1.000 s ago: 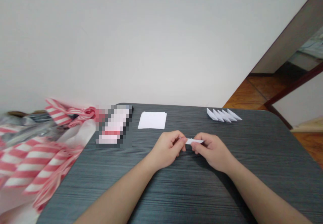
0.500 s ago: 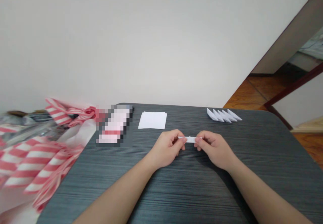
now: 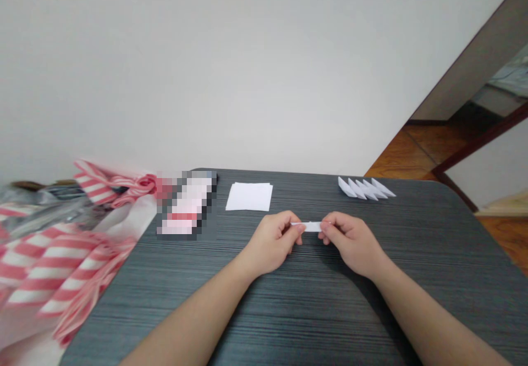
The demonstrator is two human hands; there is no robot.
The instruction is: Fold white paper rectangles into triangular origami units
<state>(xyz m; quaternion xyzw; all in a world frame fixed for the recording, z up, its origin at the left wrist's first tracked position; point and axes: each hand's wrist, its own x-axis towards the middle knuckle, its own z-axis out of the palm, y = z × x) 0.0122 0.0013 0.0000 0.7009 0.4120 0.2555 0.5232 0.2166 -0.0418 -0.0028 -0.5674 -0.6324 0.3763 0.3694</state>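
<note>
A narrow folded strip of white paper (image 3: 312,227) is held level between my two hands, just above the dark table (image 3: 289,311). My left hand (image 3: 277,240) pinches its left end between thumb and fingers. At the right end, my right hand (image 3: 350,241) grips it the same way, thumb on the near side. Both ends of the paper are covered by my fingers. Beyond my left hand lies a small stack of white paper sheets (image 3: 249,197). Several folded white paper pieces (image 3: 365,189) stand in an overlapping row behind my right hand.
A pixelated, blurred-out object (image 3: 187,204) lies at the table's left edge. Red-and-white striped fabric (image 3: 61,261) and clear plastic bags are heaped left of the table. A pale wall (image 3: 247,80) rises behind it, with wooden floor (image 3: 396,154) to the right.
My right thumb has shifted very slightly along the strip. Both hands keep their hold, and the other things on the table have not moved.
</note>
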